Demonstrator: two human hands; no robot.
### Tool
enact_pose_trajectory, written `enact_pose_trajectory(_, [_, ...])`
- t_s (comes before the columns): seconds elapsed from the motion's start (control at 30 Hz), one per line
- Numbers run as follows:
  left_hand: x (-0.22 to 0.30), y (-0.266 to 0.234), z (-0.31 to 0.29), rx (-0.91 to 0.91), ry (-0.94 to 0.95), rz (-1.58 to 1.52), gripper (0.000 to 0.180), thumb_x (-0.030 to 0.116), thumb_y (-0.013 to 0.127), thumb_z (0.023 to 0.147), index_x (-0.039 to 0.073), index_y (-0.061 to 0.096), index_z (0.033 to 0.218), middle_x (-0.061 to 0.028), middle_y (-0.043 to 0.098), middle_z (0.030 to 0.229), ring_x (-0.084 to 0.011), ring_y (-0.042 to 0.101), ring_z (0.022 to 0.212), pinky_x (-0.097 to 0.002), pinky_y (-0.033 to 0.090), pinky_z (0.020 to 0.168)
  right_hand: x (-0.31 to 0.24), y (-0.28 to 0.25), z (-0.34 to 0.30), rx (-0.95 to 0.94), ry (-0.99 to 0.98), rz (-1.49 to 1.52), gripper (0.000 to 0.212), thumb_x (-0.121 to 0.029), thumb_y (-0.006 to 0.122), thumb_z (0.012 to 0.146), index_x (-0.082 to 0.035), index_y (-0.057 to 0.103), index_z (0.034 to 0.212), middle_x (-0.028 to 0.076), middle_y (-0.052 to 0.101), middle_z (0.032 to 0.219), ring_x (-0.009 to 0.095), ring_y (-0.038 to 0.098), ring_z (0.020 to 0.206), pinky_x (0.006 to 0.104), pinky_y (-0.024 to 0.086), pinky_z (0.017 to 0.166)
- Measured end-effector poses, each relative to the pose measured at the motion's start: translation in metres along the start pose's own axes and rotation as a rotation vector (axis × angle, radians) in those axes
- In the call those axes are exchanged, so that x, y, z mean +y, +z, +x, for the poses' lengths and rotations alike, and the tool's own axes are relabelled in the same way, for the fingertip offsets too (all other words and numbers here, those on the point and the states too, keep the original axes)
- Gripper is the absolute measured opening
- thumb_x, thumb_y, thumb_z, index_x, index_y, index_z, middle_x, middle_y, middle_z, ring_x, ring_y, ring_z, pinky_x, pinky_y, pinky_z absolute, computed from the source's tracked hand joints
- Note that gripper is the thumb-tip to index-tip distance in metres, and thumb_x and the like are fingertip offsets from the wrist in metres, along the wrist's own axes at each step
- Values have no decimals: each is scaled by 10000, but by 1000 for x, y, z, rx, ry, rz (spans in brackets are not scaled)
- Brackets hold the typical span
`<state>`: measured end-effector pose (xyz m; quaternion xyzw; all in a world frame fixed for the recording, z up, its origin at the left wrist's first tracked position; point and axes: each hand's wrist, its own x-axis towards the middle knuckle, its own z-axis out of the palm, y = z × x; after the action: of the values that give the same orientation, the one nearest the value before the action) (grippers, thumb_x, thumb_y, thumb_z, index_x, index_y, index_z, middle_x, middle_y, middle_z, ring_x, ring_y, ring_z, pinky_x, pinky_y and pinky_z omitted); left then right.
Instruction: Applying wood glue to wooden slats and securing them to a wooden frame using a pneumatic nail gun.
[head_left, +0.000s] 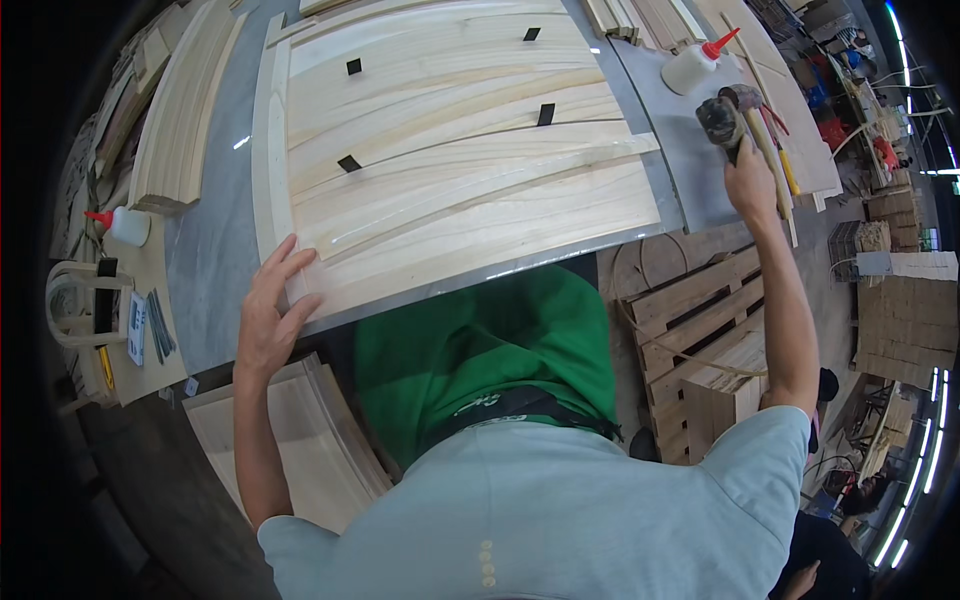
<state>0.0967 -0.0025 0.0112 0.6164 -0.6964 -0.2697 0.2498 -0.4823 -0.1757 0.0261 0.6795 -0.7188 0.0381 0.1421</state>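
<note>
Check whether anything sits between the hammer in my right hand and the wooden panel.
Nothing visible does: just gray tabletop separates the hammer from the wooden panel. The nearby white bottle is beyond that path.

On the counter, we position the panel before us, the slat stack left, one bottle and the mallet right. The pallet lies on the floor to our right.
</note>
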Motion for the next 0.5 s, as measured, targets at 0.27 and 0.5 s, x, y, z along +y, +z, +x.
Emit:
enact_pose_trajectory(0.27, [20,26,7,182,-117,45,467,13,645,802,4,536,1256,-161,617,1171,-319,451,1281,-396,349,1056,-13,28,-18,102,5,36,459,-89,646,794,3,518,1226,209,578,1108,372,568,1030,470,461,864])
enact_pose_trajectory(0.5, [28,42,8,311,-162,196,441,16,625,813,-9,540,1246,-161,616,1120,-338,464,1253,-396,356,1045,-62,26,-24,214,-228,478,371,-25,621,801,5,565,1167,173,591,1067,339,548,1034,416,443,903])
